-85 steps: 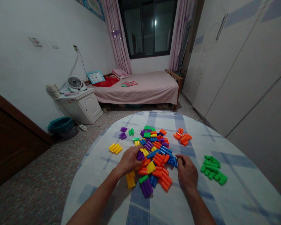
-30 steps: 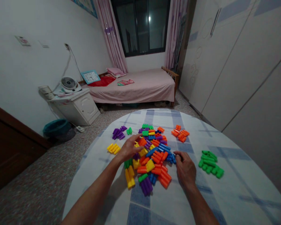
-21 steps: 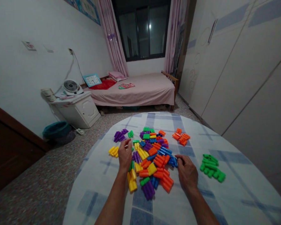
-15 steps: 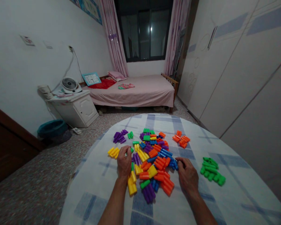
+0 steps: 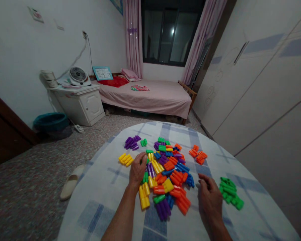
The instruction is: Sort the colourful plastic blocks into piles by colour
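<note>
At the left side of a mixed pile of plastic building blocks [image 5: 177, 179], my left hand [image 5: 137, 170] has its fingers curled round a small green block [image 5: 147, 161], mostly hidden by the fingertips. Yellow blocks [image 5: 144, 198] lie just below that hand. My right hand [image 5: 211, 194] is over the cloth to the right of the pile, fingers loosely bent and apart, with nothing seen in them. A blue block [image 5: 190, 180] is nearest to its fingertips, not touching. Green blocks [image 5: 230, 192] form a separate group right of this hand.
Separate groups of purple blocks [image 5: 132, 143], yellow blocks [image 5: 125, 159], green blocks [image 5: 143, 142] and orange blocks [image 5: 198, 154] lie around the pile. The round table [image 5: 95, 187] has a checked cloth. A slipper [image 5: 71, 182] is on the floor. Behind are a bed [image 5: 150, 100] and a cabinet [image 5: 90, 105].
My right hand has drawn away rightward from the blue block. My left hand stays by the pile's left side. The camera view has turned a little, and the slipper has come into view.
</note>
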The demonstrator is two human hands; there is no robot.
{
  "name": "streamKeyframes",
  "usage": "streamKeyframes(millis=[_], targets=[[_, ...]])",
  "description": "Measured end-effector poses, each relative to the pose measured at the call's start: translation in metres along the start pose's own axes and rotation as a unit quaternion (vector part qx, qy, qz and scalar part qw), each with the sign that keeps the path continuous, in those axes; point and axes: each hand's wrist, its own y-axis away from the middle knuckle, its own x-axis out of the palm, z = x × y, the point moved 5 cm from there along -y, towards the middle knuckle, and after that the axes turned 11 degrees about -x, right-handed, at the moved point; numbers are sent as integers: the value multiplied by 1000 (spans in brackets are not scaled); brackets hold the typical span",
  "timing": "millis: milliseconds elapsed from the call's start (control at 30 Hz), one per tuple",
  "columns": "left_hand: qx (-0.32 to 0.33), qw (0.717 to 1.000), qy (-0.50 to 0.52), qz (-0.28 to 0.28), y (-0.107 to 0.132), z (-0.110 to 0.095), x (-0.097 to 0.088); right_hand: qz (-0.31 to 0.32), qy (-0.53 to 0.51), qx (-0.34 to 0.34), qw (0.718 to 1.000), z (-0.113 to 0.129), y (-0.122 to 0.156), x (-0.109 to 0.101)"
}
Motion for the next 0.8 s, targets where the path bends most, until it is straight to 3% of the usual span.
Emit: streamKeyframes(millis=[200, 333, 500, 600, 700, 800], targets=[[-44, 999, 21, 0, 1, 1, -3, 51, -38, -42, 997, 36, -20, -13], [-49, 999, 5, 11, 1, 1, 0, 112, -54, -85, 989, 65, -32, -6], [-25, 999, -28, 21, 1, 0, 2, 206, -51, -160, 964, 91, -54, 35], [-27, 998, -44, 20, 0, 0, 2, 244, 27, -227, 942, 105, -71, 66], [-31, 998, -53, 14, 1, -1, 1, 298, 113, -289, 903, 119, -81, 96], [-30, 998, -60, 11, 0, -2, 2, 332, 206, -303, 869, 130, -87, 120]])
